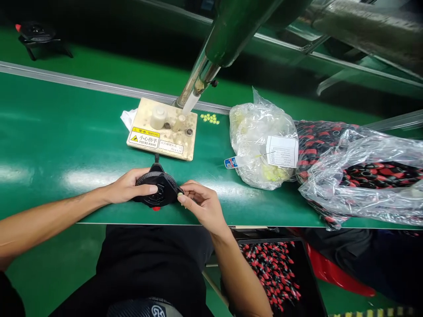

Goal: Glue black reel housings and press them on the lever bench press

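Note:
A round black plastic part (161,187) with a small red tab at its lower edge is held over the green table, near the front edge. My left hand (132,187) grips it from the left, thumb pressed on its ringed centre. At its right side, my right hand (200,200) pinches with thumb and index finger on a protruding corner; whether a small piece sits between those fingertips is hidden. Just beyond the part lies a beige fixture plate (161,152) with white round posts and a warning label.
A green press column (228,39) rises behind the plate, beside small yellow discs (210,118). Rightward are a clear bag (247,127), a small labelled bottle (236,162) and a bag of red-black parts (380,176). A tray (313,273) stands below; another black part (38,33) lies far left.

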The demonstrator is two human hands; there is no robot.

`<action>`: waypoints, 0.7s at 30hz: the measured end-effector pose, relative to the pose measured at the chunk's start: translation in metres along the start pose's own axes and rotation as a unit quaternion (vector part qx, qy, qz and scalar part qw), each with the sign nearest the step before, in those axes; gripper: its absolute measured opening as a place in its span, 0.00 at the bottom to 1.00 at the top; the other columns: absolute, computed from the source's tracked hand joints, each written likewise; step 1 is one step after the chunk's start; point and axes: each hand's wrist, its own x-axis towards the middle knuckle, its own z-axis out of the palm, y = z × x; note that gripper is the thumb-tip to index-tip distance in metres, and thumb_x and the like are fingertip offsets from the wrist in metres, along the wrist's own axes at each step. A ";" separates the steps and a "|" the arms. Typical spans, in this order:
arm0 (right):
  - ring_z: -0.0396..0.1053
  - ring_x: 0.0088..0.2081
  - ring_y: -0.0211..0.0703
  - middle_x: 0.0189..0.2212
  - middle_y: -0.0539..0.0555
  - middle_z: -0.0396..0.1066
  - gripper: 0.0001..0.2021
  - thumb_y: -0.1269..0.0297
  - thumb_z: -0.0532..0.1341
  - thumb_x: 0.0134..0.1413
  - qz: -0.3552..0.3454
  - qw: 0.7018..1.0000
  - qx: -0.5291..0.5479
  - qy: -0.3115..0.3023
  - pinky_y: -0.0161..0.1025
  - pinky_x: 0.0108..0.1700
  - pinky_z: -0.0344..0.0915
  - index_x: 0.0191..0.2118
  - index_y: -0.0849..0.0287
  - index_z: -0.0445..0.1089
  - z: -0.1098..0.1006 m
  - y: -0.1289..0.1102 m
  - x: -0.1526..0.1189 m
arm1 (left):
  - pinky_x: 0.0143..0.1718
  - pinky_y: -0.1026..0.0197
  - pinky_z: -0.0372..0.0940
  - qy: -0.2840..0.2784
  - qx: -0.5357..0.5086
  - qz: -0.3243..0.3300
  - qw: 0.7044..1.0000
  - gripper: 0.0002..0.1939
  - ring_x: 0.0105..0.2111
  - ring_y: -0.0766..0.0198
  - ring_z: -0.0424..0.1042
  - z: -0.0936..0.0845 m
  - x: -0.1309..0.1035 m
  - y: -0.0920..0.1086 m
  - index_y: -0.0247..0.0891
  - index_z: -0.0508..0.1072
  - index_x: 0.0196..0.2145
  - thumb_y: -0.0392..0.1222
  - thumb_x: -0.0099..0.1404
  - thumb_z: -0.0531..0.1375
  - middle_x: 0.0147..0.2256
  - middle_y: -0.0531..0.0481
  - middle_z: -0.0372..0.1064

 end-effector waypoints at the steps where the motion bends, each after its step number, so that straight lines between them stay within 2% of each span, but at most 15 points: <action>1: 0.66 0.30 0.36 0.31 0.50 0.69 0.10 0.54 0.71 0.58 0.000 1.000 -0.005 0.007 0.36 0.32 0.64 0.37 0.55 0.79 0.001 0.001 -0.001 | 0.42 0.53 0.78 -0.002 -0.001 -0.004 1.000 0.25 0.42 0.50 0.81 0.001 0.000 0.000 0.33 0.78 0.52 0.54 0.65 0.68 0.44 0.42 0.81; 4: 0.65 0.29 0.36 0.29 0.50 0.68 0.10 0.55 0.71 0.58 0.015 1.000 -0.004 0.007 0.36 0.32 0.63 0.34 0.56 0.78 0.002 0.002 -0.003 | 0.38 0.52 0.78 -0.035 -0.019 -0.034 0.999 0.27 0.37 0.51 0.82 0.002 0.001 0.001 0.34 0.76 0.55 0.56 0.67 0.66 0.43 0.42 0.81; 6: 0.63 0.29 0.36 0.28 0.49 0.67 0.11 0.55 0.71 0.58 0.010 1.000 -0.004 0.010 0.36 0.32 0.61 0.33 0.56 0.77 0.003 0.002 -0.005 | 0.39 0.52 0.78 -0.029 0.015 -0.025 0.999 0.26 0.38 0.50 0.82 0.003 0.000 0.002 0.34 0.75 0.55 0.57 0.68 0.65 0.43 0.41 0.81; 9: 0.60 0.28 0.35 0.26 0.48 0.64 0.12 0.55 0.70 0.60 -0.014 0.999 -0.016 0.041 0.36 0.31 0.58 0.31 0.57 0.76 0.006 0.004 -0.004 | 0.46 0.52 0.77 0.073 0.124 0.039 0.989 0.29 0.46 0.49 0.81 0.007 -0.003 -0.002 0.37 0.72 0.57 0.56 0.65 0.68 0.47 0.42 0.79; 11: 0.59 0.27 0.35 0.25 0.47 0.62 0.12 0.55 0.68 0.62 -0.026 0.998 -0.029 0.054 0.36 0.30 0.57 0.31 0.57 0.76 0.009 0.007 -0.002 | 0.51 0.50 0.75 0.140 0.201 0.081 0.966 0.39 0.51 0.47 0.79 0.012 -0.008 -0.007 0.40 0.64 0.64 0.53 0.61 0.72 0.51 0.40 0.77; 13: 0.61 0.28 0.36 0.27 0.48 0.64 0.13 0.54 0.67 0.63 -0.040 0.998 -0.033 0.045 0.36 0.31 0.59 0.32 0.57 0.78 0.011 0.013 0.002 | 0.55 0.48 0.74 0.167 0.283 0.124 0.936 0.46 0.55 0.46 0.77 0.013 -0.014 -0.012 0.43 0.57 0.69 0.49 0.60 0.73 0.57 0.38 0.74; 15: 0.64 0.30 0.37 0.31 0.50 0.68 0.11 0.53 0.67 0.63 -0.046 0.998 -0.025 0.026 0.36 0.32 0.62 0.42 0.55 0.80 0.013 0.020 0.005 | 0.57 0.49 0.72 0.187 0.353 0.184 0.898 0.44 0.57 0.47 0.75 0.010 -0.020 -0.011 0.45 0.56 0.70 0.48 0.63 0.71 0.60 0.38 0.71; 17: 0.67 0.31 0.37 0.36 0.52 0.72 0.19 0.53 0.69 0.61 -0.047 0.999 -0.021 0.017 0.36 0.34 0.66 0.55 0.53 0.77 0.014 0.027 0.007 | 0.58 0.50 0.72 0.226 0.383 0.243 0.862 0.38 0.57 0.49 0.75 0.001 -0.021 0.000 0.45 0.60 0.69 0.48 0.66 0.69 0.61 0.39 0.70; 18: 0.68 0.31 0.37 0.38 0.52 0.73 0.22 0.53 0.69 0.61 -0.050 0.998 -0.028 0.017 0.37 0.35 0.68 0.58 0.52 0.75 0.014 0.029 0.007 | 0.59 0.50 0.71 0.259 0.386 0.261 0.846 0.36 0.57 0.50 0.75 -0.006 -0.019 0.011 0.45 0.62 0.67 0.49 0.66 0.69 0.61 0.40 0.70; 19: 0.69 0.32 0.38 0.39 0.53 0.74 0.22 0.53 0.68 0.61 -0.056 0.997 -0.041 0.016 0.37 0.36 0.69 0.59 0.52 0.75 0.013 0.031 0.006 | 0.60 0.51 0.70 0.292 0.385 0.268 0.834 0.34 0.58 0.50 0.74 -0.013 -0.015 0.023 0.44 0.64 0.66 0.50 0.67 0.68 0.61 0.41 0.70; 21: 0.71 0.33 0.40 0.36 0.53 0.74 0.14 0.54 0.65 0.65 -0.080 0.994 -0.074 0.016 0.38 0.37 0.70 0.51 0.53 0.78 0.013 0.033 0.004 | 0.62 0.50 0.68 0.334 0.371 0.251 0.830 0.32 0.60 0.50 0.72 -0.029 0.000 0.051 0.43 0.67 0.63 0.52 0.66 0.68 0.62 0.41 0.69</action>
